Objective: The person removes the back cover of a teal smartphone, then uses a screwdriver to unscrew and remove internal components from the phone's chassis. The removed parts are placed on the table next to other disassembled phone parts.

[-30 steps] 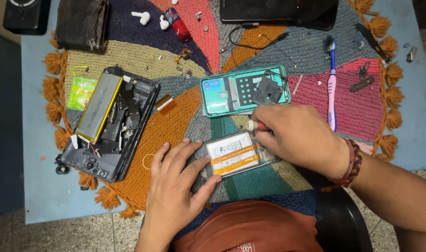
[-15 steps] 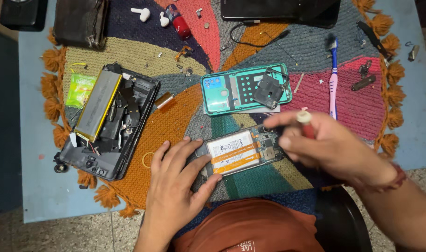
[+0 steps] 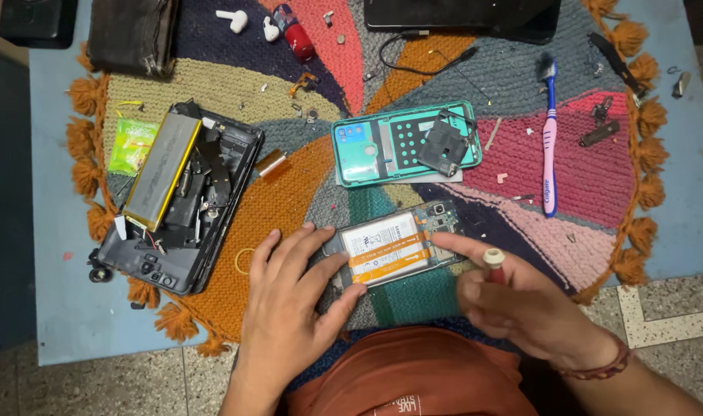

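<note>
Both forearms are bare, with no sleeves reaching the wrists. The left hand [image 3: 290, 308] wears no ring or band. The right hand [image 3: 521, 304] has a reddish-brown beaded bracelet [image 3: 598, 364] around its wrist. An orange-brown garment [image 3: 421, 374] with a small white print covers the lap.

White battery label with orange strips [image 3: 385, 248] on opened phone at centre, small green sachet [image 3: 132, 145] at mat's left edge, dark screen [image 3: 463, 14] at top.
</note>
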